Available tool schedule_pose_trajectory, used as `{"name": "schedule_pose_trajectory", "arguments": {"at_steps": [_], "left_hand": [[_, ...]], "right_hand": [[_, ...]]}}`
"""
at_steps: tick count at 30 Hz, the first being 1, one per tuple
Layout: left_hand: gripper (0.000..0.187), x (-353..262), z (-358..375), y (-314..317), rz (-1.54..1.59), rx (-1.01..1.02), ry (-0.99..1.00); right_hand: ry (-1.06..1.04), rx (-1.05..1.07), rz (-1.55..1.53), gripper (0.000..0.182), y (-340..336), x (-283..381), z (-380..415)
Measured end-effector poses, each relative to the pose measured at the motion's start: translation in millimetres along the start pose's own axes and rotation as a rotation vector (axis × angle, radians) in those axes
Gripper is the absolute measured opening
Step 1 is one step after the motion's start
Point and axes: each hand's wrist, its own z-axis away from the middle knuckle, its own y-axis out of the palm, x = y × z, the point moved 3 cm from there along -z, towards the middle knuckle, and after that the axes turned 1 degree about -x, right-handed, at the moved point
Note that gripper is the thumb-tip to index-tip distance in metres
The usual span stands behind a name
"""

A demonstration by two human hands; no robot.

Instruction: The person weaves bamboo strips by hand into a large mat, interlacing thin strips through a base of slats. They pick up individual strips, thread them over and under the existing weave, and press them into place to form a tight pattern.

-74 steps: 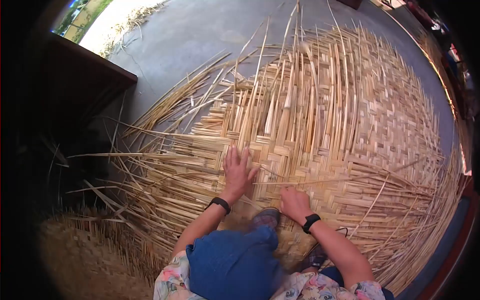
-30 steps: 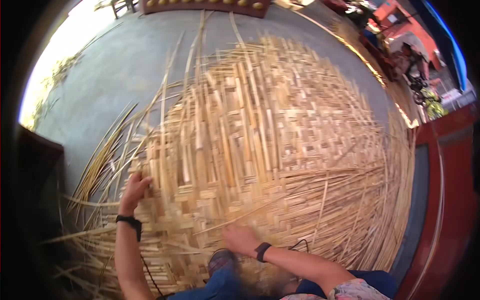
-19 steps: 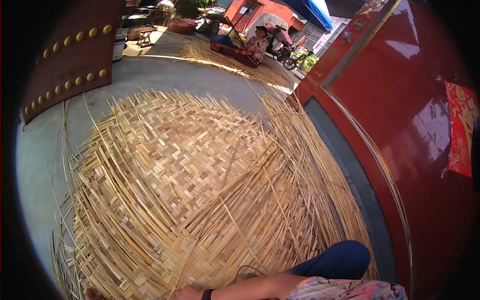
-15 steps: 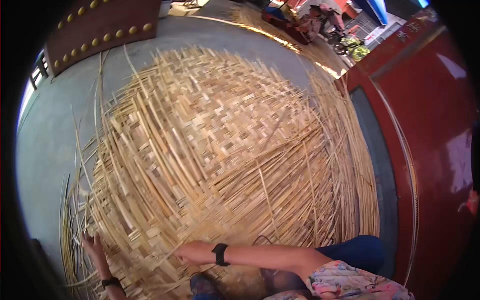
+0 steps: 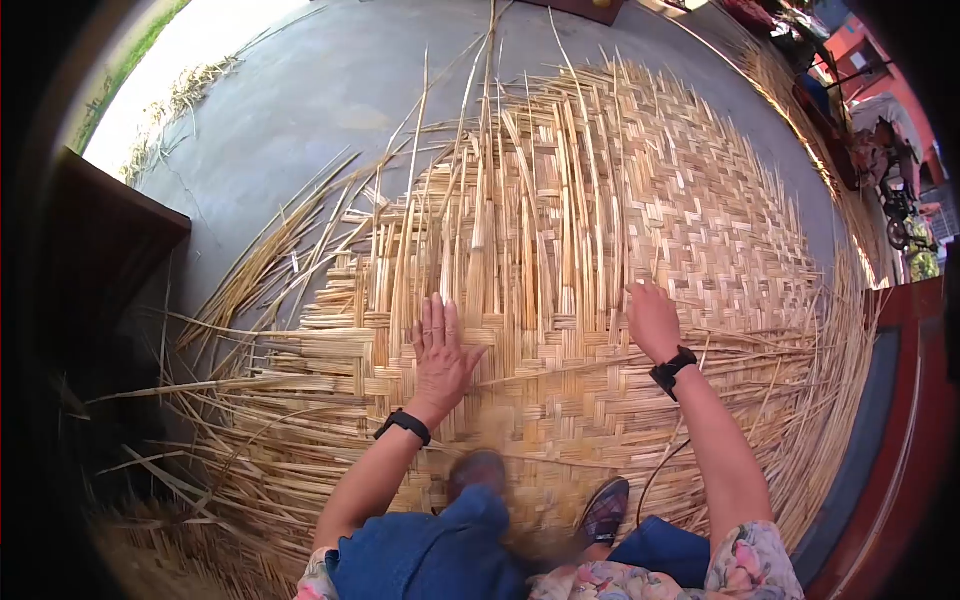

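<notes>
A large mat of flat, straw-coloured reed strips (image 5: 700, 215) lies partly woven on the floor beneath both hands. My left hand (image 5: 440, 365) rests on its middle, palm down, with the fingers stretched out and the thumb apart. To the right, my right hand (image 5: 655, 322) is closed, its fingers curled at the lower end of a long reed strip (image 5: 600, 220); the fingertips are partly hidden. Several raised strips (image 5: 480, 240) run away from me between and beyond the hands. Loose strip ends (image 5: 240, 420) fan out at the mat's left side.
My shoes (image 5: 605, 508) are on the near part of the mat. A bundle of loose strips (image 5: 265, 265) lies at the left on the grey floor (image 5: 300, 110). A dark wooden edge (image 5: 150, 205) stands far left, a red panel (image 5: 895, 450) at right.
My view has swung left. My left hand has gone from the mat's left edge to lying flat on the weave. My right hand has reached farther forward and remains closed.
</notes>
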Motion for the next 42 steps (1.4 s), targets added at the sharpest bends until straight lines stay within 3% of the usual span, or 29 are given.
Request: {"name": "schedule_pose_trajectory", "arguments": {"at_steps": [2,8,10,12,17,18,20,23,24,26,28,33,36,37,40,42], "left_hand": [[0.094,-1.1,1.8,7.5,-0.056,0.042,0.007],[0.092,-6.0,7.5,7.6,-0.155,0.167,0.002],[0.087,-6.1,8.4,15.6,-0.182,0.186,0.034],[0.082,-12.0,6.7,16.7,-0.232,0.206,0.038],[0.068,-26.1,1.6,12.9,-0.308,0.255,0.023],[0.067,-26.2,-1.1,12.3,-0.318,0.254,0.022],[0.064,-29.2,-3.5,10.9,-0.318,0.264,0.027],[0.064,-29.4,2.3,11.8,-0.305,0.217,0.04],[0.064,-25.5,5.6,18.7,-0.308,0.152,0.043],[0.067,-19.6,10.1,18.7,-0.248,0.124,0.038],[0.067,-14.6,10.7,17.9,-0.188,0.173,0.03],[0.073,-11.5,15.3,16.8,-0.211,0.153,0.055],[0.077,-8.3,26.8,11.1,-0.17,0.127,0.082],[0.077,-9.5,36.5,8.9,-0.151,0.136,0.08],[0.075,-17.0,70.8,-0.5,-0.088,0.199,0.115],[0.071,-18.3,98.6,-15.2,-0.078,0.275,0.162]], "right_hand": [[-0.002,0.188,0.2,0.016,20.3,-16.0,9.6],[0.053,0.401,0.022,0.018,1.1,-25.7,-6.4],[-0.03,0.504,0.082,0.021,9.8,-43.8,-14.0],[0.026,0.623,-0.018,0.021,6.9,-44.4,-23.3],[-0.201,0.362,0.109,0.015,21.3,-26.2,3.1],[-0.143,0.43,0.173,0.015,12.8,-21.7,-2.3],[-0.355,-0.032,0.263,0.024,-12.3,-4.4,-5.4],[-0.287,0.109,-0.061,0.045,-26.0,63.0,-2.8],[-0.22,0.258,-0.066,0.059,-11.5,81.3,7.1],[-0.183,0.405,0.062,0.067,58.1,84.2,33.8],[-0.169,0.377,0.201,0.078,74.1,101.2,46.1],[-0.25,0.357,0.299,0.073,77.7,92.2,49.8],[-0.351,0.402,0.343,0.074,46.1,112.5,61.4],[-0.275,0.396,0.282,0.069,42.8,118.3,72.4],[-0.41,0.259,0.139,0.059,14.8,137.7,121.9],[-0.447,0.323,0.125,0.057,5.9,146.9,152.3]]}}
